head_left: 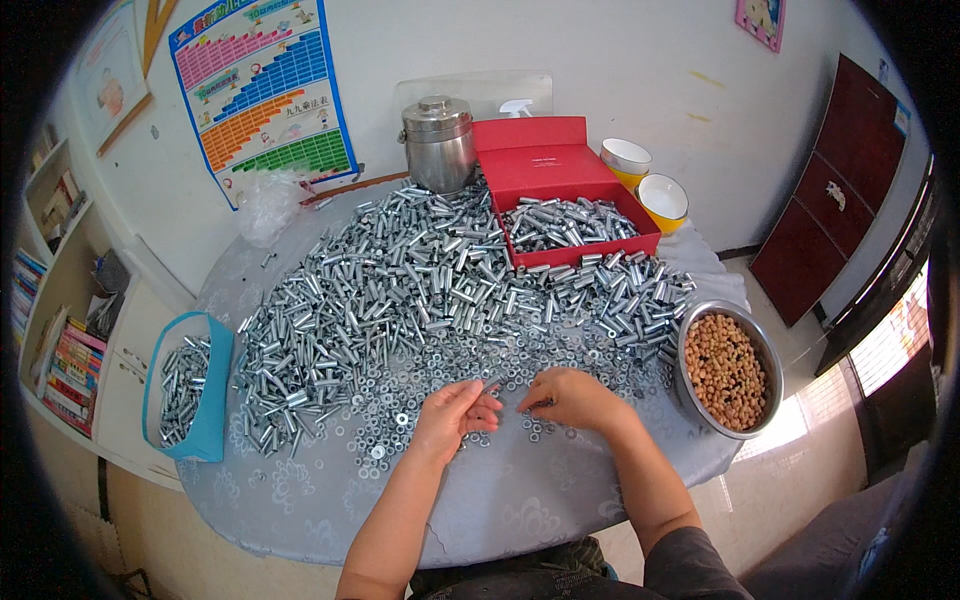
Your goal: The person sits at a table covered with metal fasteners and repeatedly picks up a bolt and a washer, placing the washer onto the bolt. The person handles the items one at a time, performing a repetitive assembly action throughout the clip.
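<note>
Near the front of the table, my left hand (455,420) is closed, palm turned up, with a slim metal bolt (491,385) poking out from its thumb and fingertips. Just to its right, my right hand (575,398) is pinched, fingertips pointing down and left over the loose washers. Whatever lies in that pinch is too small to make out. Small metal washers (400,420) are scattered around and beyond both hands. Behind them spreads a big heap of silvery metal sleeves and bolts (400,270).
A red box (585,250) of metal sleeves stands at the back, beside a steel pot (438,150) and two yellow-and-white bowls (662,200). A steel bowl of brown nuts or beans (735,432) sits at right. A blue bin (218,390) of bolts is at left. Plastic bag (268,205) lies behind.
</note>
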Available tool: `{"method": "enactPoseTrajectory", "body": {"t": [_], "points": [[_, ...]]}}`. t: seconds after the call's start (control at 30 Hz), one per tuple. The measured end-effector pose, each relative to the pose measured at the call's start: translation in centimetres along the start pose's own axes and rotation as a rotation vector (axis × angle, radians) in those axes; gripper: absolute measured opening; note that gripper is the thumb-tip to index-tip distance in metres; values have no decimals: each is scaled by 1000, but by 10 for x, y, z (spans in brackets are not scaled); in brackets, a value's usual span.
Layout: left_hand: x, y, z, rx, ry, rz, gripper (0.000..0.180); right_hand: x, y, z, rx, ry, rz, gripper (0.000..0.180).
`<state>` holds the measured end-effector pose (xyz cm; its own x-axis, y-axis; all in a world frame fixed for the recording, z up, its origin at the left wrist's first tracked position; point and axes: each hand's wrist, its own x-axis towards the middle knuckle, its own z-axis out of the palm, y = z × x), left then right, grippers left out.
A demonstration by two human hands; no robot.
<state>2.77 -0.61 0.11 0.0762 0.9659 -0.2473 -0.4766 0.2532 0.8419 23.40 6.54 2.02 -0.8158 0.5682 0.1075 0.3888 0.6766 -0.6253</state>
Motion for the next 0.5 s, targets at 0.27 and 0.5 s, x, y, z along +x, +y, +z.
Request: {"method": "enactPoseTrajectory", "body": {"t": [0.27, 0.5], "points": [[2, -2, 1, 14, 34, -16, 26, 1, -3, -3, -34, -3, 94, 17], [-1, 1, 2, 30, 35, -40, 24, 8, -21, -16, 415, 255, 380, 13]]}}
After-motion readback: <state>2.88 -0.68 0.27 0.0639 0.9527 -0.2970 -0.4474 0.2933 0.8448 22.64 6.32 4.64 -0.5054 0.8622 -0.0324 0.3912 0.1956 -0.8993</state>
